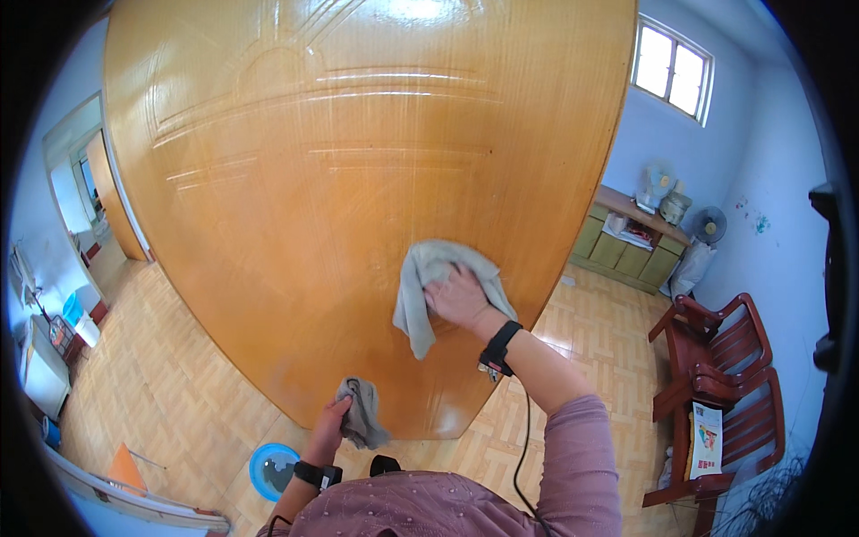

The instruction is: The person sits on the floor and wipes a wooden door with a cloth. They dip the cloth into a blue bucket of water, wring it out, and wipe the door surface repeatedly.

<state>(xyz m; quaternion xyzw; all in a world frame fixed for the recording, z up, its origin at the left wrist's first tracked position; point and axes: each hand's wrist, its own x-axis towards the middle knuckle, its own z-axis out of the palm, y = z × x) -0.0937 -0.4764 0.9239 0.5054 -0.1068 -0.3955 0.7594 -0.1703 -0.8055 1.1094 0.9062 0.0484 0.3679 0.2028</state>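
A large varnished wooden door with moulded panel lines fills the view before me. My right hand presses a pale grey cloth against the door's surface, right of its middle. The cloth drapes around the fingers and hangs down on the left. Lower down, my left hand grips a darker grey cloth, bunched up near the door's bottom edge. Black straps with small devices sit on both wrists, and a cable runs down from the right one.
A blue basin holding water stands on the tiled floor, lower left. Red wooden chairs line the right wall. Behind the door's right edge is a low cabinet with fans nearby. An orange board lies lower left.
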